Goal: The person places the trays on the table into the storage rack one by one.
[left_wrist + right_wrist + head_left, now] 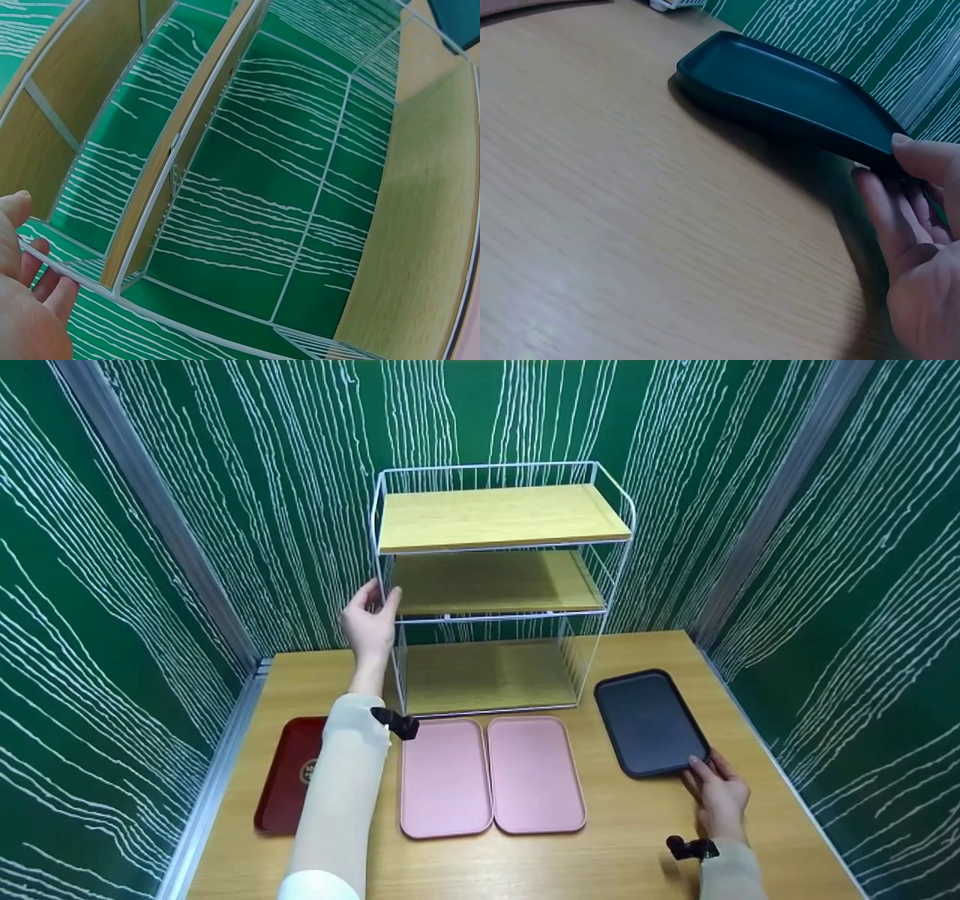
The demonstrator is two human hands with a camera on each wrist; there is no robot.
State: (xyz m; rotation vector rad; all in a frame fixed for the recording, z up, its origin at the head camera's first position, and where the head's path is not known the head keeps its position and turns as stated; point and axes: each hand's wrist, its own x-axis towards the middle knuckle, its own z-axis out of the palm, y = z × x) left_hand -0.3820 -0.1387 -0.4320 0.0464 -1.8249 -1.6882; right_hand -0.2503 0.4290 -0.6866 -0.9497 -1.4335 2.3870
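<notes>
At the rear of the wooden table point(615, 859) stands a white wire rack point(495, 514) with three wood-look shelves. Its frame appears stiff but slender, likely light enough to slide if pushed; hold it by an upright.

Forward of the rack, the left pink tray point(446, 780) and the right pink tray point(535, 776) lie side by side. The red tray point(289, 776) lies to their left, partly covered by the sleeve point(337, 802).

The dark tray point(651, 724) is at the table's right side, its near end raised; whether its far end touches the table cannot be told. Expect a light, rigid, probably plastic part, unlikely to break. The smooth face may slip: grip the rim, preferably mid-edge, as a corner hold may let the tray twist.

The left hand point(371, 626) has its fingers curled round the rack's left upright. The right hand point(721, 795) pinches the dark tray's near right corner, thumb above, fingers below.
</notes>
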